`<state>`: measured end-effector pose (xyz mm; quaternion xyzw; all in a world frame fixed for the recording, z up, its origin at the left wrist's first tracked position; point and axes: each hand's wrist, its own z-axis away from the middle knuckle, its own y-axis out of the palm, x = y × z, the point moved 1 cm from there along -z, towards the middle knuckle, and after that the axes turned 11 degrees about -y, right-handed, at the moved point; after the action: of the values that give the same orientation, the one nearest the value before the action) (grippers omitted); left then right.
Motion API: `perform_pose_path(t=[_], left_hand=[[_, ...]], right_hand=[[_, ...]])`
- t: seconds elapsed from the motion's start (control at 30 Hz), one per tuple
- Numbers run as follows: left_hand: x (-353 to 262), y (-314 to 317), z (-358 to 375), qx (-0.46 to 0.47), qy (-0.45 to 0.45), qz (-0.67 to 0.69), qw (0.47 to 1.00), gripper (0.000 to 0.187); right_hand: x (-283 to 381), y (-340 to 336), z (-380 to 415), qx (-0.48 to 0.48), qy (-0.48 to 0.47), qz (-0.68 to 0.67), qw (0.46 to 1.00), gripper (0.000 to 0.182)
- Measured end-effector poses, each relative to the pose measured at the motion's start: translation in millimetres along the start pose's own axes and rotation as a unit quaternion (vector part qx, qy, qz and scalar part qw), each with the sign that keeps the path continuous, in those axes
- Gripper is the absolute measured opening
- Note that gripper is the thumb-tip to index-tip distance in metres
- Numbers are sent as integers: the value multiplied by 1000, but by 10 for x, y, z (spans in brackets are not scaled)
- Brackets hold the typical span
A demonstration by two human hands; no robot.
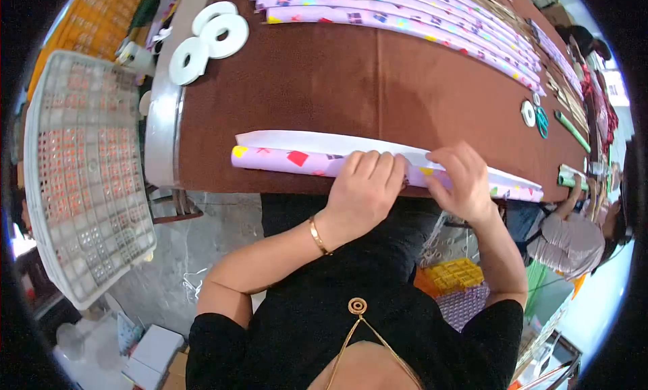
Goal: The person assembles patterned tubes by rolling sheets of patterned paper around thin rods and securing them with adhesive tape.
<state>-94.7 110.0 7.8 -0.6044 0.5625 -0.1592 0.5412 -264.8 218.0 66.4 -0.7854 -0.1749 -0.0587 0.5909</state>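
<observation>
A long lilac roll of wrapping paper point(287, 160) with colourful shapes lies along the near edge of the table. Its loose edge stands up behind it and shows a white underside point(297, 140). My left hand point(370, 184), with a bracelet on the wrist, is closed over the middle of the roll. Further right, my right hand point(466, 181) has curved fingers at the white edge and its thumb on the near side of the roll. The part of the roll beneath both hands is hidden.
Several finished-looking lilac rolls point(405, 22) lie at the back of the brown table point(290, 86). White tape rolls point(226, 36) sit at the left, teal scissors point(542, 120) at the right. A white plastic crate point(94, 167) stands left. Another person point(567, 241) works at the right.
</observation>
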Motion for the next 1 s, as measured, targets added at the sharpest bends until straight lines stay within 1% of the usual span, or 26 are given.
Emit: perform_pose_path(t=[0.03,0.07,0.13,0.17,0.2,0.27,0.3,0.33,0.4,0.43,0.47,0.53,0.6,0.67,0.73,0.83,0.9,1.0], left_hand=[[-13,33,-9,-19,3,-10,1000,39],[-18,49,-26,-10,10,-5,1000,39],[-44,42,-89,-40,43,-5,998,30],[-52,53,-99,-27,45,-6,999,35],[-62,30,-115,-22,52,0,998,35],[-38,-39,-145,3,52,-2,999,41],[26,-73,-133,-4,48,-8,999,48],[65,-146,-127,2,32,-24,999,49],[245,-180,-48,-15,22,-72,997,50],[316,-215,-8,-13,27,-69,997,50],[381,-254,29,-10,12,-87,996,50],[502,-322,64,-1,-4,-105,994,53],[568,-379,87,0,1,-123,992,55],[592,-387,105,0,13,-127,992,55],[607,-384,96,-2,23,-135,991,55],[618,-366,91,2,13,-148,989,55],[612,-359,84,4,18,-143,990,55],[583,-369,71,3,11,-142,990,55]], right_hand=[[26,8,121,1,18,23,1000,37],[46,28,232,2,36,44,998,39],[2,57,409,7,53,69,996,41],[-37,51,481,14,57,95,994,43],[-75,28,524,14,67,97,993,43],[-124,-12,542,19,49,69,996,41],[-132,-35,531,8,48,79,996,39],[-174,-76,556,21,69,92,993,37],[-283,-107,612,11,85,111,990,36],[-323,-115,646,10,92,109,990,37],[-332,-117,666,9,99,113,989,37],[-318,-125,691,-23,97,105,989,39],[-357,-146,795,-19,115,119,986,42],[-424,-200,889,-46,135,110,984,46],[-606,-277,1119,-49,164,134,976,55],[-856,-446,1451,-37,201,191,960,59],[-1019,-550,1670,0,227,223,948,61],[-1014,-560,1629,25,231,237,943,63]])
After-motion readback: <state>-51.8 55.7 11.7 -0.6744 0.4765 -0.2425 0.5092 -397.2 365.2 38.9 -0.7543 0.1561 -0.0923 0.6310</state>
